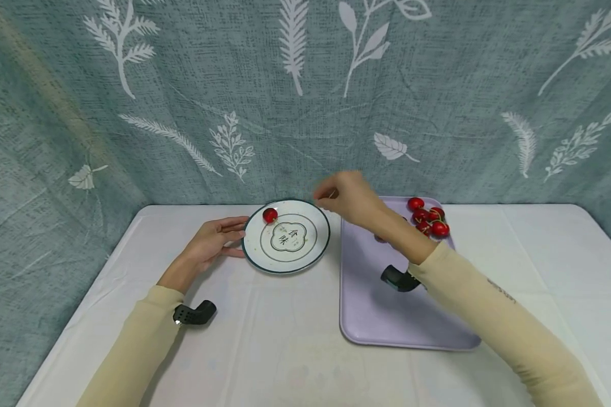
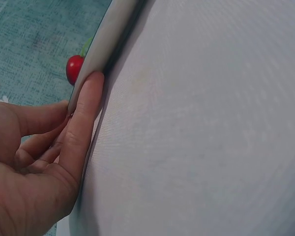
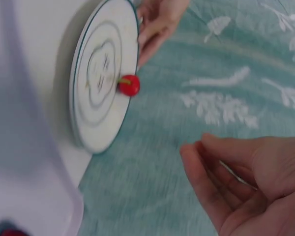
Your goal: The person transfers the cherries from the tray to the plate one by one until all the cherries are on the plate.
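Our left hand (image 1: 209, 243) pinches teal-rimmed plate (image 1: 313, 240) bearing one cherry (image 1: 270, 215); our right hand (image 1: 353, 198), fingertips pressed together, hovers near lavender tray (image 1: 371, 316).

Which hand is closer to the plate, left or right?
Left hand: it holds the plate by its left rim. The right hand is raised near its far right edge, not touching.

Overhead and closer wrist views share the plate (image 1: 287, 236).
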Available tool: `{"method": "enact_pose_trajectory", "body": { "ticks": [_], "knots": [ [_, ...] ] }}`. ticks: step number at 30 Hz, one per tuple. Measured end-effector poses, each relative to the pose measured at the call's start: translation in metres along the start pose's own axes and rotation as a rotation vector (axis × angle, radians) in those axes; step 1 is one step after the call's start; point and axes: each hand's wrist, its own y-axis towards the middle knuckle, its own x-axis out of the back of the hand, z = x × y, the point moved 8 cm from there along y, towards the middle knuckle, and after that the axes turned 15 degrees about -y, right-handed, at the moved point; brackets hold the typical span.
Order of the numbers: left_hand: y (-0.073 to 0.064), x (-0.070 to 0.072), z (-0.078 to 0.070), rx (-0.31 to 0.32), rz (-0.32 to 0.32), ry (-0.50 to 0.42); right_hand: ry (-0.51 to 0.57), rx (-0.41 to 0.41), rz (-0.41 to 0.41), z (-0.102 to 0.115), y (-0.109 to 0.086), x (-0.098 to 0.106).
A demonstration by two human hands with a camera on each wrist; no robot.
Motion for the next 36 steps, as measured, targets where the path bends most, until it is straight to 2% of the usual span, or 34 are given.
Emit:
{"method": "enact_pose_trajectory", "body": {
  "ticks": [8,13,15,19,22,26,30,33,36],
  "knots": [
    [0.000,0.001,0.000,-0.011,-0.002,0.008,0.045,0.084,0.001,-0.027,-0.030,0.017],
    [-0.002,0.002,0.002,-0.004,-0.007,0.007,-0.018,0.149,0.013,-0.043,-0.054,0.016],
    [-0.002,0.002,0.003,-0.003,-0.006,0.005,-0.076,0.161,0.004,-0.052,-0.065,0.016],
    [-0.001,0.001,0.002,-0.015,-0.003,0.001,-0.160,0.183,-0.045,-0.072,-0.086,0.022],
    [0.000,0.002,0.001,-0.021,-0.006,-0.003,-0.179,0.173,-0.095,-0.091,-0.100,0.032],
    [0.001,0.001,0.001,-0.020,-0.003,-0.004,-0.193,0.066,-0.170,-0.122,-0.119,0.051],
    [0.000,0.002,0.001,-0.013,-0.004,-0.008,-0.189,-0.122,-0.211,-0.157,-0.132,0.062],
    [0.000,0.003,0.001,-0.011,0.002,-0.017,-0.128,-0.282,-0.174,-0.182,-0.139,0.060],
    [0.000,0.002,0.002,-0.016,0.009,-0.024,0.023,-0.422,-0.082,-0.204,-0.144,0.051]
  ]
}}
